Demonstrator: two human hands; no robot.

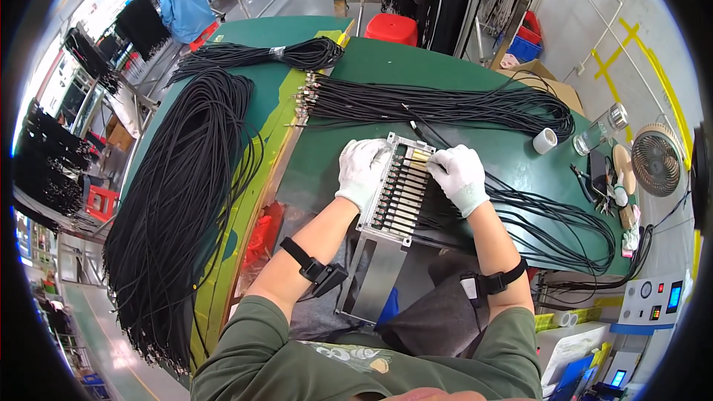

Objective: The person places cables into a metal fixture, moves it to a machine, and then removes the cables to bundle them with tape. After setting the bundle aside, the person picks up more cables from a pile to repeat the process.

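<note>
A silver metal rack fixture [399, 236] stands upright-tilted before me at the table's near edge. Its slots hold a row of cable connectors [402, 204], whose black cables run off to the right. My left hand [364, 167], in a white glove, grips the fixture's upper left side with its fingers closed. My right hand [459, 176], also gloved, pinches at a black cable by the upper right slots; its fingertips partly cover that spot. Beneath the connectors, a grey metal plate [375, 275] slopes down toward my lap.
Black cable bundles lie left [186, 178], at the back left [260, 56] and across the back [431, 100] of the green table. At right are a white roll [545, 141], a glass jar [594, 134], pliers [582, 182] and a fan [657, 160]. A person [184, 9] in blue sits far left.
</note>
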